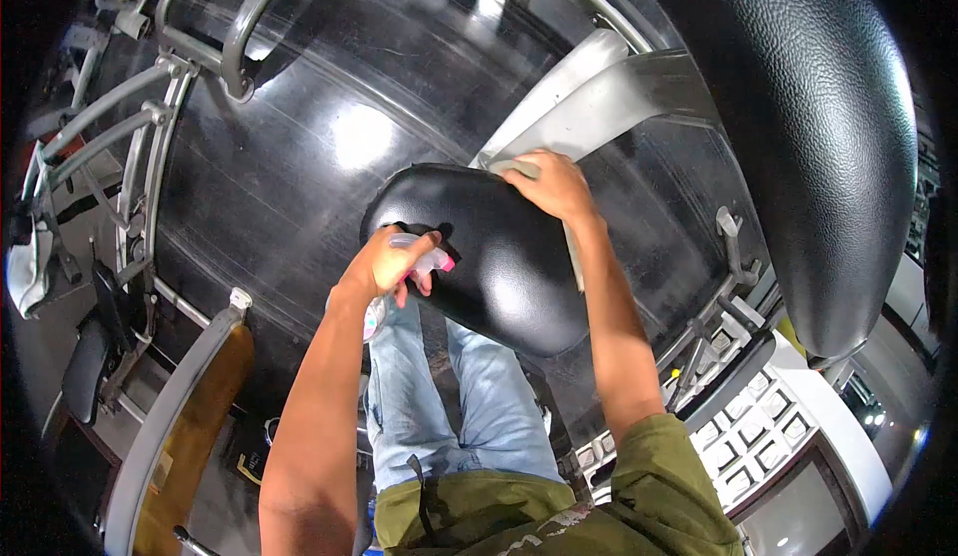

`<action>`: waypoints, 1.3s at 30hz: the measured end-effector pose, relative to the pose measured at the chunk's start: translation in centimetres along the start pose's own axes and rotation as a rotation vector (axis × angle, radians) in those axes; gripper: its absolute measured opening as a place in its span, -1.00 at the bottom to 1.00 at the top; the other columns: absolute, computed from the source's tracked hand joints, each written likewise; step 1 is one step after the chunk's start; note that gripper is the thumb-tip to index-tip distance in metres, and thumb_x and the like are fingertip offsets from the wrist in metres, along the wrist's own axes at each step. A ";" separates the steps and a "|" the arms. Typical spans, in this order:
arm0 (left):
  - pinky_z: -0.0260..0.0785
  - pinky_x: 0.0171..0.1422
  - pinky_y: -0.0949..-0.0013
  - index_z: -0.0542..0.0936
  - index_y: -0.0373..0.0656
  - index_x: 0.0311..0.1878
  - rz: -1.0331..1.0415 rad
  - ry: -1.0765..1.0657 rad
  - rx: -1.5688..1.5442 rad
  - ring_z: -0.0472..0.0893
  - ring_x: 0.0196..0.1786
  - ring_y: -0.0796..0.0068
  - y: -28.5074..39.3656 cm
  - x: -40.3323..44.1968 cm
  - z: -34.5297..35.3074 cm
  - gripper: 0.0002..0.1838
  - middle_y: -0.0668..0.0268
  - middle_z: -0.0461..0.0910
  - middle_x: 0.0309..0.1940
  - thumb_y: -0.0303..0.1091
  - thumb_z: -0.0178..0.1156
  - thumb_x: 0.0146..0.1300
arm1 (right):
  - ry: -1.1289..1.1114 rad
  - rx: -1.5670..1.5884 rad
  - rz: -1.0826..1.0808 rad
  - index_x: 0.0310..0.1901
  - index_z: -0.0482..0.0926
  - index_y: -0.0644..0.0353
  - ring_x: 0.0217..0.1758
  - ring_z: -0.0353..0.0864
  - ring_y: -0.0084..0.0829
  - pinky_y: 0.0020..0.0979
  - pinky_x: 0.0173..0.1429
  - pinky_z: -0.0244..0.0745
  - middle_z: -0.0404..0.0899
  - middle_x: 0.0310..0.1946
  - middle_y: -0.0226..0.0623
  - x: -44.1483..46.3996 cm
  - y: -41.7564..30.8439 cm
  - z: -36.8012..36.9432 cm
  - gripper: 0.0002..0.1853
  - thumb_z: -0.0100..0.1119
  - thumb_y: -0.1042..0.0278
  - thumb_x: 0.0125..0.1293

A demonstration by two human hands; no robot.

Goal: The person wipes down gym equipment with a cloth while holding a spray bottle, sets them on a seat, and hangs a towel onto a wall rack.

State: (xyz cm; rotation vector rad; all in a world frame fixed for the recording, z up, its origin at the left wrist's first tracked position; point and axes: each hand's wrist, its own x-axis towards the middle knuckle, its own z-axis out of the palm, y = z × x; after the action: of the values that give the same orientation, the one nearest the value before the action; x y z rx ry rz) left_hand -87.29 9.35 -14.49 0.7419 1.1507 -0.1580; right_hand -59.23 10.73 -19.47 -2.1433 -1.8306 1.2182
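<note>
My left hand is wrapped round the neck of a spray bottle with a clear and pink head. It hangs over the near left side of a black padded seat. Part of the bottle's body shows below my fingers. My right hand presses a pale folded cloth near the far edge of the seat, where a light grey metal beam meets it. My fingers partly cover the cloth.
A large black pad rises on the right. Grey tubular frames stand at the left, beside a brown-and-grey pad. Dark flooring lies under everything. A white patterned panel is at lower right.
</note>
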 end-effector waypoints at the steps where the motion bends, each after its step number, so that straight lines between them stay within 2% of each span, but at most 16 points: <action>1: 0.35 -0.74 0.35 0.63 -0.43 -0.18 -0.003 -0.001 0.002 0.53 -0.74 0.28 0.1 0.0 0.0 -0.45 0.03 0.63 -0.59 0.02 0.05 0.41 | -0.082 0.019 -0.050 0.02 0.70 0.07 0.07 0.63 -0.03 -0.13 0.19 0.49 0.60 0.12 -0.11 0.3 -0.9 -0.2 -0.57 0.26 -0.01 0.23; 4: 0.35 -0.74 0.33 0.63 -0.43 -0.20 -0.029 -0.002 -0.005 0.54 -0.73 0.28 0.3 -0.2 0.1 -0.45 0.03 0.63 -0.59 0.02 0.06 0.40 | 0.007 -0.004 -0.100 -0.02 0.72 -0.02 0.03 0.64 -0.02 -0.12 0.14 0.52 0.64 0.04 -0.16 -1.1 -2.7 -0.5 -0.66 0.28 0.06 0.23; 5: 0.33 -0.72 0.36 0.65 -0.42 -0.24 -0.022 0.011 -0.022 0.51 -0.75 0.33 0.2 -0.3 0.2 -0.44 0.07 0.63 -0.60 0.03 0.07 0.38 | 0.087 0.065 -0.126 -0.03 0.73 -0.04 -0.03 0.65 -0.03 -0.10 0.08 0.53 0.65 -0.08 -0.16 -1.9 -2.5 -0.2 -0.69 0.29 0.10 0.22; 6: 0.32 -0.70 0.38 0.67 -0.42 -0.28 -0.014 0.026 -0.041 0.49 -0.77 0.38 0.3 -0.3 0.3 -0.43 0.11 0.63 -0.62 0.04 0.08 0.36 | 0.088 0.069 -0.125 -0.03 0.73 -0.04 -0.03 0.65 -0.03 -0.10 0.08 0.53 0.65 -0.08 -0.16 -3.0 -2.2 -0.1 -0.69 0.29 0.10 0.22; 8: 0.33 -0.71 0.36 0.65 -0.43 -0.27 -0.016 0.007 -0.019 0.52 -0.74 0.33 0.5 -0.2 0.1 -0.45 0.08 0.63 -0.61 0.02 0.07 0.38 | 0.202 0.052 -0.116 -0.03 0.73 -0.08 -0.06 0.65 -0.07 -0.14 0.02 0.54 0.63 -0.17 -0.19 -5.4 -1.8 0.0 -0.70 0.29 0.08 0.24; 10: 0.35 -0.73 0.33 0.63 -0.44 -0.27 -0.016 -0.012 0.001 0.54 -0.72 0.29 0.5 -0.2 0.1 -0.46 0.04 0.63 -0.60 -0.01 0.06 0.40 | 0.228 0.080 -0.104 -0.01 0.73 -0.13 -0.07 0.66 -0.09 -0.18 -0.01 0.56 0.63 -0.15 -0.21 -7.7 -1.7 -0.5 -0.71 0.28 0.09 0.26; 13: 0.34 -0.67 0.37 0.67 -0.42 -0.26 -0.036 -0.003 0.030 0.48 -0.77 0.37 1.0 -0.5 0.1 -0.43 0.10 0.63 -0.61 0.04 0.06 0.38 | 0.497 0.011 -0.040 0.02 0.72 -0.14 -0.12 0.66 -0.10 -0.19 -0.09 0.56 0.64 -0.14 -0.23 -9.6 0.3 0.6 -0.70 0.30 0.14 0.25; 17: 0.34 -0.67 0.37 0.67 -0.42 -0.24 -0.037 -0.006 0.010 0.47 -0.78 0.37 0.6 -0.5 0.2 -0.42 0.10 0.64 -0.60 0.05 0.06 0.38 | 0.547 0.032 0.142 0.00 0.72 -0.15 -0.19 0.68 -0.08 -0.20 -0.12 0.55 0.64 -0.16 -0.22 -9.3 -1.5 2.3 -0.71 0.31 0.17 0.23; 20: 0.33 -0.68 0.36 0.66 -0.42 -0.22 -0.008 -0.011 0.016 0.47 -0.78 0.37 0.6 -0.4 -0.1 -0.42 0.10 0.63 -0.60 0.06 0.08 0.38 | 0.526 0.088 0.049 0.00 0.72 -0.13 -0.18 0.65 -0.11 -0.16 -0.12 0.53 0.58 -0.22 -0.25 -7.9 -5.0 3.5 -0.71 0.31 0.19 0.22; 24: 0.34 -0.68 0.36 0.66 -0.42 -0.22 -0.043 -0.013 0.007 0.48 -0.77 0.35 1.1 -0.7 0.1 -0.42 0.10 0.62 -0.60 0.07 0.09 0.37 | 0.350 0.095 -0.021 0.08 0.68 -0.19 -0.16 0.63 -0.19 -0.16 -0.12 0.54 0.53 -0.26 -0.31 -9.6 -7.5 3.8 -0.63 0.33 0.21 0.21; 26: 0.35 -0.67 0.36 0.66 -0.42 -0.22 -0.035 -0.016 0.001 0.49 -0.75 0.35 1.0 -0.5 0.1 -0.42 0.10 0.62 -0.59 0.07 0.09 0.37 | 0.383 0.077 0.011 0.08 0.68 -0.21 -0.18 0.64 -0.19 -0.19 -0.13 0.55 0.54 -0.27 -0.34 -11.7 -6.7 4.0 -0.62 0.36 0.22 0.19; 29: 0.37 -0.70 0.32 0.61 -0.41 -0.17 -0.008 -0.034 0.002 0.57 -0.68 0.29 0.6 -0.1 -0.1 -0.43 0.04 0.63 -0.55 0.07 0.07 0.38 | 0.581 0.043 0.131 0.01 0.73 -0.24 -0.27 0.67 -0.14 -0.24 -0.18 0.57 0.62 -0.32 -0.33 -14.4 -4.0 4.4 -0.69 0.37 0.19 0.19; 32: 0.40 -0.70 0.32 0.60 -0.41 -0.16 -0.027 -0.073 0.028 0.63 -0.59 0.28 0.3 0.2 -0.4 -0.44 0.04 0.63 -0.52 0.07 0.08 0.38 | 0.684 -0.001 0.287 0.01 0.73 -0.18 -0.25 0.68 -0.13 -0.19 -0.15 0.57 0.64 -0.27 -0.22 -14.9 -3.0 5.1 -0.70 0.36 0.19 0.22; 34: 0.42 -0.70 0.31 0.60 -0.40 -0.17 0.021 -0.075 -0.020 0.66 -0.54 0.27 0.2 0.2 -0.3 -0.45 0.06 0.63 -0.53 0.05 0.09 0.38 | 0.707 0.003 0.301 0.04 0.72 -0.15 -0.21 0.67 -0.13 -0.19 -0.13 0.57 0.62 -0.26 -0.25 -13.8 -5.1 6.0 -0.68 0.34 0.21 0.22; 36: 0.42 -0.65 0.35 0.67 -0.41 -0.20 0.028 -0.057 0.004 0.59 -0.63 0.35 0.1 0.1 -0.2 -0.41 0.12 0.63 -0.58 0.08 0.06 0.37 | 0.696 0.173 0.246 0.08 0.69 -0.19 -0.22 0.67 -0.16 -0.19 -0.13 0.57 0.58 -0.27 -0.29 -12.3 -7.5 7.5 -0.63 0.35 0.24 0.21; 39: 0.41 -0.66 0.37 0.71 -0.39 -0.17 0.079 -0.062 -0.015 0.55 -0.70 0.37 -0.1 -0.1 -0.3 -0.43 0.12 0.64 -0.58 0.05 0.08 0.36 | 0.665 0.174 0.234 0.11 0.67 -0.29 -0.24 0.66 -0.19 -0.20 -0.14 0.58 0.52 -0.28 -0.36 -12.1 -10.9 9.2 -0.57 0.38 0.26 0.17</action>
State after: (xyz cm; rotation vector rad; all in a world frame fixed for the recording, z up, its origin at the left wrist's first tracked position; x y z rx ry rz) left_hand -87.59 9.40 -14.56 0.7624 1.0607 -0.1054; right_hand -73.19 -0.45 -13.84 -2.3144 -1.1815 0.5436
